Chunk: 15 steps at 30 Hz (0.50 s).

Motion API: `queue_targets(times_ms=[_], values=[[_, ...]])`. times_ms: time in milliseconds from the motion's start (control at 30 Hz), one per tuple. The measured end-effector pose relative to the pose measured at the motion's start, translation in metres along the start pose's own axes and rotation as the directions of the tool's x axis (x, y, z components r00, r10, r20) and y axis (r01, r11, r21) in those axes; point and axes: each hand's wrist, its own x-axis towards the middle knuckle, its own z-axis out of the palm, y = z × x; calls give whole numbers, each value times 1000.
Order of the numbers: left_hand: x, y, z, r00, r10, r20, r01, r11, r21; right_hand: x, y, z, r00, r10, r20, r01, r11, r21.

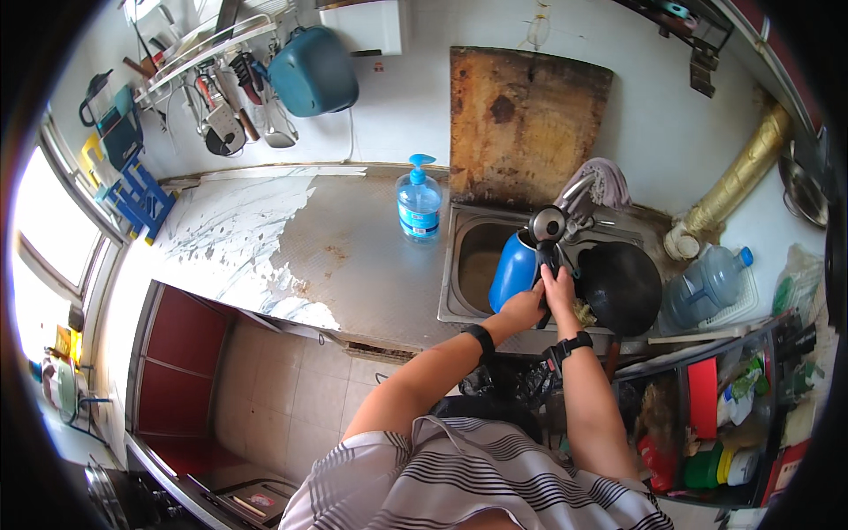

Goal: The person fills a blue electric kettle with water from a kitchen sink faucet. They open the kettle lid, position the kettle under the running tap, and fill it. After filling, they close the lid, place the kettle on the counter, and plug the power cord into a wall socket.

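Note:
A blue kettle [514,273] with a black handle is over the steel double sink [445,285]. My left hand [525,306] and my right hand [560,289] meet at the black handle, fingers wrapped round it. A round steel lid with a black knob [547,224] shows at the top of the kettle; whether it is seated cannot be told. Behind it rises the faucet [575,189], with a greyish-purple cloth [606,185] draped over it. To the right a black wok [623,286] lies over the other basin, beside some food scraps [583,311].
A clear pump bottle of blue liquid [419,205] stands on the counter left of the sink. A stained wooden board [523,126] leans on the wall behind. A large plastic water jug [705,285] lies at the right, above a crowded shelf [768,391]. Utensils hang at upper left.

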Motion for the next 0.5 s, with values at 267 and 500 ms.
queue_targets(times_ms=[267,500], values=[[-4,6,6,999,-32,-9,32,999,38,-8,-11,-3,998,17,-67,-15,999,43],[-6,-1,25,992,-110,-54,103,988,-118,-7,-9,2,994,72,-76,-64,993,102]])
